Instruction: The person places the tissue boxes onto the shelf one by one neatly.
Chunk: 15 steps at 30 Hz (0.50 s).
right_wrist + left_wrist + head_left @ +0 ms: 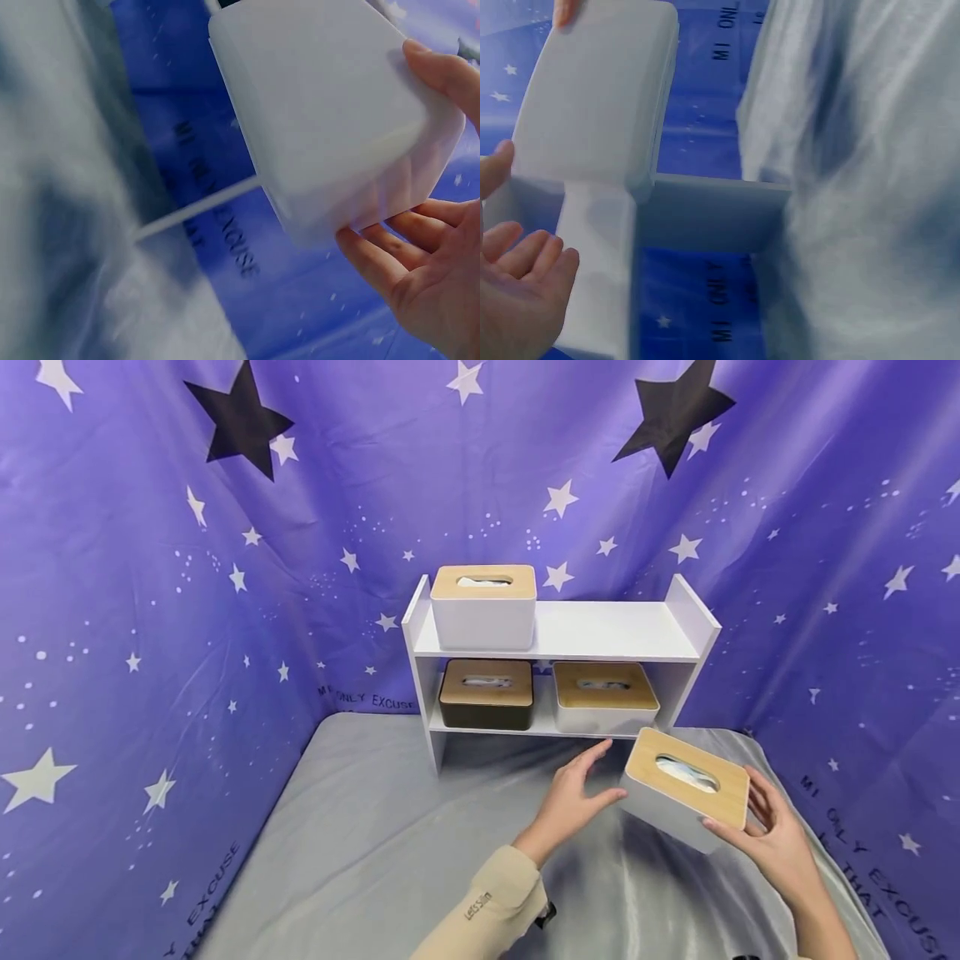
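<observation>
R hand (780,843) grips a white tissue box w/ wood lid (686,789), thumb on the near lid edge, fingers (382,259) curled under its base; box is tilted and held off the grey worktop (360,852). L hand (573,797) sits just beside the box's left end, fingers (525,259) straight and relaxed, thumb tip about touching it, holding nothing. Beyond the fingers stands a white shelf (682,627): white box (483,607) on top tier at left, dark box (486,693) and another white box (604,697) on lower tier.
</observation>
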Available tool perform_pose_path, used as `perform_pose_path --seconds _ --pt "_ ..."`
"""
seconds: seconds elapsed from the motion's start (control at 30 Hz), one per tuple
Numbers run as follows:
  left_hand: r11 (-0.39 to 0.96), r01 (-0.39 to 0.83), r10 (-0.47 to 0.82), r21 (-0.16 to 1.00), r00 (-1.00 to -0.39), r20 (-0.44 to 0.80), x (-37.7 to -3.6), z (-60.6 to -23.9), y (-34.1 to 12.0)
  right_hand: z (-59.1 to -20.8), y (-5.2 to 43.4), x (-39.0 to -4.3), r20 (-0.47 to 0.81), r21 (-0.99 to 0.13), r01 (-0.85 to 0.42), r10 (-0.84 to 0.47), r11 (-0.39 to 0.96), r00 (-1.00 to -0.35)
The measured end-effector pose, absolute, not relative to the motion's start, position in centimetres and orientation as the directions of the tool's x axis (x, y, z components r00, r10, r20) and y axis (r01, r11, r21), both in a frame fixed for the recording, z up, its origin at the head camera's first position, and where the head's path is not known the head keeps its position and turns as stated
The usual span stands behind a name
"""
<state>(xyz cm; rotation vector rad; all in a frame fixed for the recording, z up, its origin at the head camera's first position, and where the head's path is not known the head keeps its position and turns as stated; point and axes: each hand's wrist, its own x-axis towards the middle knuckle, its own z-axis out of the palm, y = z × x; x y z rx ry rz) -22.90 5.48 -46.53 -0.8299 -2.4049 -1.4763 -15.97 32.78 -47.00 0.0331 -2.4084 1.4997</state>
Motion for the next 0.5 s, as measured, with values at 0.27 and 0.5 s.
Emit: perform_pose_path --seconds 0.27,0.5 --pt "0.150 0.433 0.276 0.889 -0.881 0.384 -22.8 -43.3 5.0 -44.1 29.9 -17.2 0.453 -0.889 -0.445 0.061 0.106 -0.890" --pt "0.098 0.557 0.215 0.824 -0.821 0.529 -22.7 -38.4 4.1 -39.6 28.4 -18.3 0.589 -0.807 -0.591 0.098 0.005 -0.802"
